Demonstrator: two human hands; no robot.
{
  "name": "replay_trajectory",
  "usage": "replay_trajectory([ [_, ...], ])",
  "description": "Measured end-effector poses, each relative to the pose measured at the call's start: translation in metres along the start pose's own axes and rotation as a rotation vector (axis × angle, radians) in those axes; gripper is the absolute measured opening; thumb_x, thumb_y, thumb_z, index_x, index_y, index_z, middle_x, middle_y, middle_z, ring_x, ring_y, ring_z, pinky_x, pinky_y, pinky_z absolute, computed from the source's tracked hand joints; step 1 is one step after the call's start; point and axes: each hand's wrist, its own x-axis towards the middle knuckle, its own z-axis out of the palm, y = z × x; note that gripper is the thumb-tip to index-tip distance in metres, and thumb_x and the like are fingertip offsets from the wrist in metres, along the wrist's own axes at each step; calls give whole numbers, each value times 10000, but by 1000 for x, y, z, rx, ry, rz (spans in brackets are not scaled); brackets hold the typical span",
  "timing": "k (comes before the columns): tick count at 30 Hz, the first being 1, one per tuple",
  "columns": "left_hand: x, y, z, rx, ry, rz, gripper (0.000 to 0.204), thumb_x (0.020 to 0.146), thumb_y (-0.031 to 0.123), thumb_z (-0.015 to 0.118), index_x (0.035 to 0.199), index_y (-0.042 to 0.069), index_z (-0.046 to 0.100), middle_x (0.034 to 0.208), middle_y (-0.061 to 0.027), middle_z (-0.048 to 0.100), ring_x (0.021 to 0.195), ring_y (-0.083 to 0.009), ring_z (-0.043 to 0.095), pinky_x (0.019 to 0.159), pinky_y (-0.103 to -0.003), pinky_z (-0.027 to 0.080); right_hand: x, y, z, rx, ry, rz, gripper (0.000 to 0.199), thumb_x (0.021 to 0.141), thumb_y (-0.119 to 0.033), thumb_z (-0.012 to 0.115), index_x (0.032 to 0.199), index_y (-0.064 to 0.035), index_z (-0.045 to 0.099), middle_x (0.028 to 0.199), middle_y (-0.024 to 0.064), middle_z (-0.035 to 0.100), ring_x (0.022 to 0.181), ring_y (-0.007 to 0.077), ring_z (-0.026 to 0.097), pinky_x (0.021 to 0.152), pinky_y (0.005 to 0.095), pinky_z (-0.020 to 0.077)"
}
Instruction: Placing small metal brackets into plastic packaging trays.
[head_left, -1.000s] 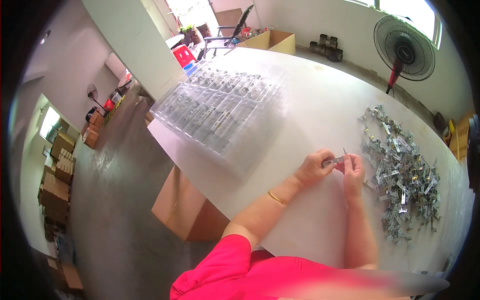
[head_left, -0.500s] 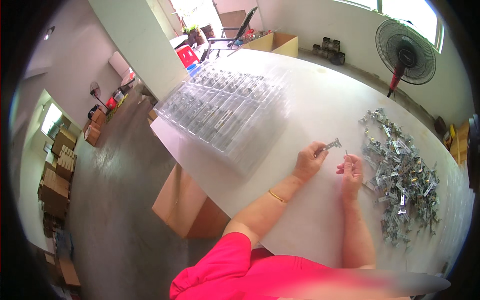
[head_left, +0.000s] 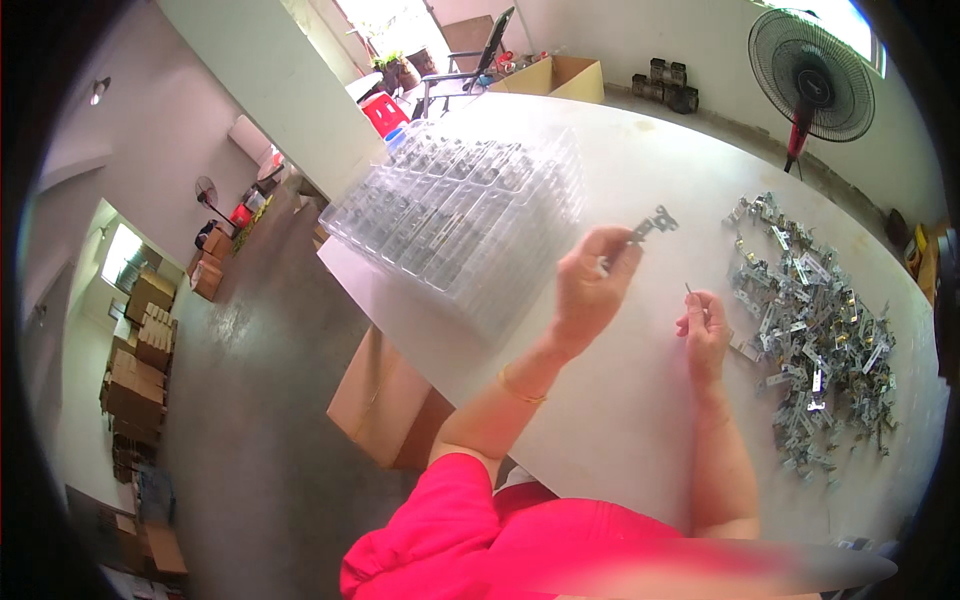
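Observation:
My left hand is raised over the table, closed on a small metal hinge part that sticks out past the fingertips. Lower and to the right, my right hand pinches a thin dark pin-like tool that points up; most of it is hidden by the fingers. Beside the right hand lies a wide heap of silvery metal hinge parts, a few with brassy bits. Left of my left hand stands a stack of clear plastic trays, their compartments filled with similar metal parts.
The white table carries everything. A brown cardboard box stands on the floor by its left edge. Beyond the far edge are a standing fan, an open carton and a folding chair. Stacked cartons line the left wall.
My left hand has risen and moved up and left with the hinge part, away from my right hand. The right hand stays nearly in place, still pinching the thin tool. The view has shifted slightly.

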Motion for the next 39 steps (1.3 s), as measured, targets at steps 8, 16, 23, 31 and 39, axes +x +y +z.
replay_trajectory([
  [8, 18, 36, -100, 409, 187, 150, 122, 876, 67, 711, 988, 26, 683, 891, -3, 680, 841, -87, 599, 790, -251, 491, 1, 5, -5, -19, 15, 32, 124, 988, -202, 608, 958, -83, 627, 732, -38, 568, 617, 50, 544, 534, 215, 461],
  [16, 33, 39, -157, 711, 226, 39, 146, 843, 111, 740, 939, 4, 714, 919, -67, 692, 851, -139, 622, 819, -290, 491, 3, 12, -4, -20, -11, 46, 106, 972, -182, 630, 976, -76, 636, 816, -25, 610, 623, 55, 562, 519, 204, 465],
  [23, 35, 20, -168, 921, 199, -14, 192, 796, 143, 772, 895, -14, 720, 959, -130, 669, 910, -226, 624, 845, -344, 488, 2, 9, -1, -16, -10, 51, 94, 969, -179, 635, 977, -85, 637, 819, -27, 613, 618, 52, 559, 518, 203, 465],
  [31, 36, 17, -161, 975, 126, 76, 192, 782, 152, 767, 880, -7, 718, 987, -156, 656, 936, -272, 630, 861, -361, 485, 0, 8, -3, -2, -21, 66, 96, 974, -184, 628, 973, -89, 634, 822, -34, 603, 621, 53, 554, 525, 206, 455],
  [39, 42, 15, -161, 1075, 63, 47, 201, 800, 182, 743, 876, -3, 720, 996, -177, 652, 954, -300, 633, 875, -376, 484, 2, 6, -2, -8, -22, 60, 110, 975, -185, 625, 964, -75, 629, 835, -27, 599, 626, 57, 550, 531, 210, 450],
])
